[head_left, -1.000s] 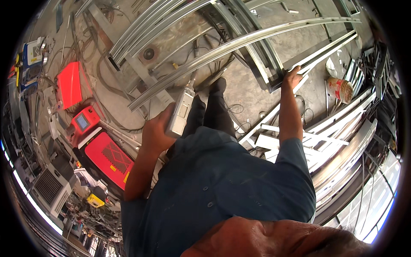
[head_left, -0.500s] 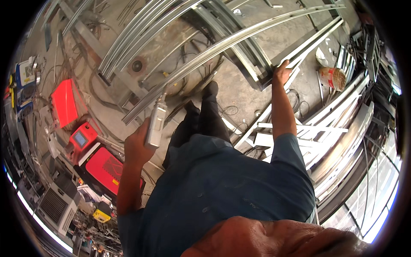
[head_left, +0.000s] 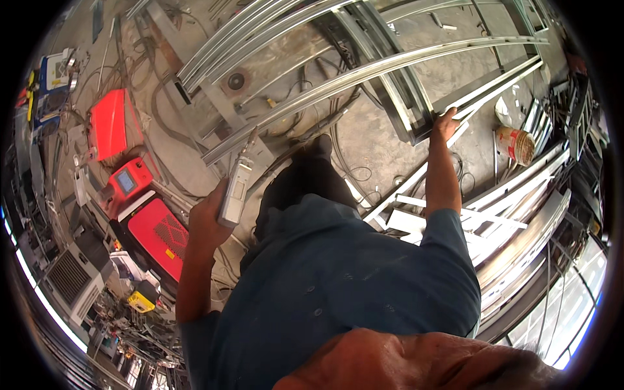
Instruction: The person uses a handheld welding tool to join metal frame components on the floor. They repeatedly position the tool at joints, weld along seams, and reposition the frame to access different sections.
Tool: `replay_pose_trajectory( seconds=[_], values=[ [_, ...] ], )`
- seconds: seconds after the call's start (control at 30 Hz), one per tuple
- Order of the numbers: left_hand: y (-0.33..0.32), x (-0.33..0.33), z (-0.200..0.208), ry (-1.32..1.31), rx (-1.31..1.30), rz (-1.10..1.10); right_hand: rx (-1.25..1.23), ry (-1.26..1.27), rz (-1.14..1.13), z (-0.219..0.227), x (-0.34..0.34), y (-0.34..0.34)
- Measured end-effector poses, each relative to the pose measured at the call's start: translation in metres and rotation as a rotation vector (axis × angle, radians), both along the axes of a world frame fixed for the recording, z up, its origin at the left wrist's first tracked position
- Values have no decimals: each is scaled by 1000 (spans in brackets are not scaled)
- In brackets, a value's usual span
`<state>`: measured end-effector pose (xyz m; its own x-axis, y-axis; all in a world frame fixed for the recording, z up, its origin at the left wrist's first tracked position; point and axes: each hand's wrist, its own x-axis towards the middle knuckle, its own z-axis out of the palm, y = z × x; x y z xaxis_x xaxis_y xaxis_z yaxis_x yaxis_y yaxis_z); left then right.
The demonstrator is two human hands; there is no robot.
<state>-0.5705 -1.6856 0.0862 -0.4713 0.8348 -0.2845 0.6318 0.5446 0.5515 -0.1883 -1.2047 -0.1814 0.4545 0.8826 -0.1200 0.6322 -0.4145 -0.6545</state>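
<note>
In my left hand (head_left: 207, 218) is a silver, box-bodied welding gun (head_left: 235, 193), its thin nozzle tilted up and away from me. The nozzle tip is close to the near-left end of a long shiny metal rail (head_left: 351, 80). My right arm reaches forward, and my right hand (head_left: 444, 125) grips the near corner of a metal frame (head_left: 426, 132) made of channel sections. The long rail runs across this frame. Part of my right hand's grip is hidden by the metal.
To my left stand a red machine (head_left: 159, 237), a red unit with a screen (head_left: 132, 180) and a red panel (head_left: 108, 127). Cables trail over the concrete floor. At right are a labelled tub (head_left: 515, 145) and stacked metal lengths (head_left: 520, 247).
The whole view has shifted, so the frame and the machines appear further right or lower or higher in it. Both hands keep their holds, on the welding gun and on the frame.
</note>
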Motion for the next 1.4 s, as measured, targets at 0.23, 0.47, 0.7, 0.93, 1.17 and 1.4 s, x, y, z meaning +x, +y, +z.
replay_pose_trajectory(
  seconds=[0.23,0.47,0.7,0.93,1.17,1.4],
  values=[
    [-27,-13,-20,15,20,-22,-109,564,78,-19,38,-112],
    [-56,-53,-37,10,107,-86,-519,529,-275,-58,96,-326],
    [-74,-81,-48,8,86,-197,-506,585,-570,-26,48,-462],
    [-77,-92,-54,58,117,-254,-568,701,-353,-19,18,-483],
    [-77,-89,-58,61,114,-267,-592,713,-258,-27,13,-482],
    [-79,-90,-64,48,86,-250,-660,665,-218,-24,6,-490]
  ],
)
